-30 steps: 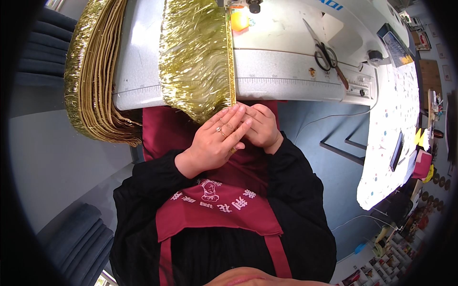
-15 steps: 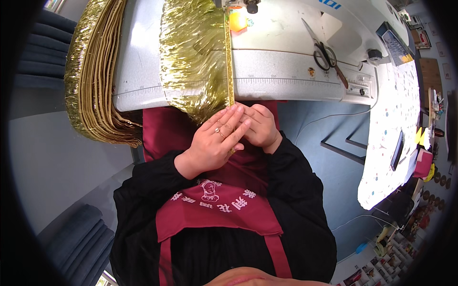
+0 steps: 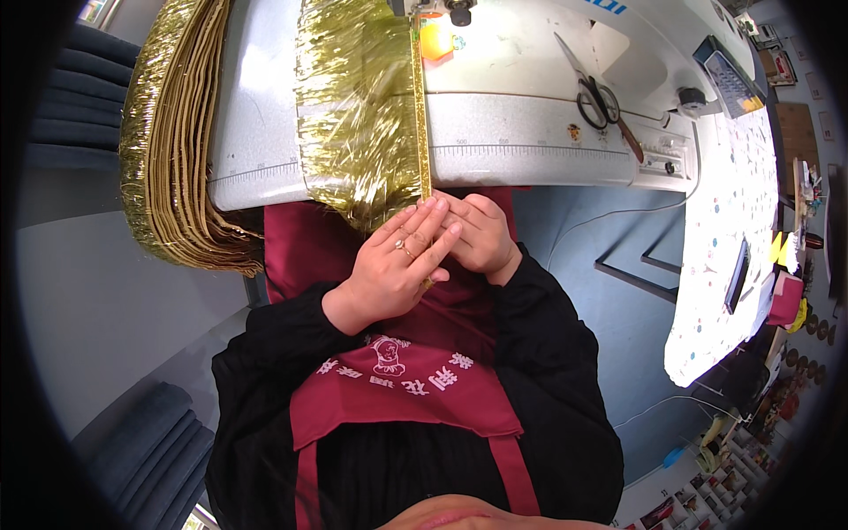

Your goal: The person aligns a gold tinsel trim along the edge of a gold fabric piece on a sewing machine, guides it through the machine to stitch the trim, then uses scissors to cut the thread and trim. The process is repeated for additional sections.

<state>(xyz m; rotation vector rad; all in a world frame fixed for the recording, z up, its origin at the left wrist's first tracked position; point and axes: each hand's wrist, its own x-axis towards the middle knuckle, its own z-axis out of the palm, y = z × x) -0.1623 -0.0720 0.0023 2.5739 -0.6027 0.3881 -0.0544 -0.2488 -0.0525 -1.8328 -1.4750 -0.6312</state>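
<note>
Gold tinsel fringe [image 3: 353, 106] lies on the sewing machine bed, its sparkly header band [image 3: 421, 132] running up under the presser foot [image 3: 412, 13]. At the bed's front edge my left hand [image 3: 394, 265], a ring on it, has its fingers pressed together over that band. My right hand [image 3: 478, 234] grips the band from the right, fingers bent and overlapping my left fingertips. The lower part of the band is mostly hidden by both hands. An orange piece [image 3: 435, 41] sits beside the foot.
A thick folded stack of gold fringe [image 3: 172, 141] hangs over the bed's left end. Black-handled scissors [image 3: 599, 104] lie right of the foot. A phone-like item [image 3: 724, 71] is on the machine. A white patterned side table [image 3: 720, 230] stands right, a dark frame [image 3: 636, 278] beside it.
The fringe band's upper part has shifted slightly left and its strands lie a little differently. Both hands have stayed almost in place, holding the band.
</note>
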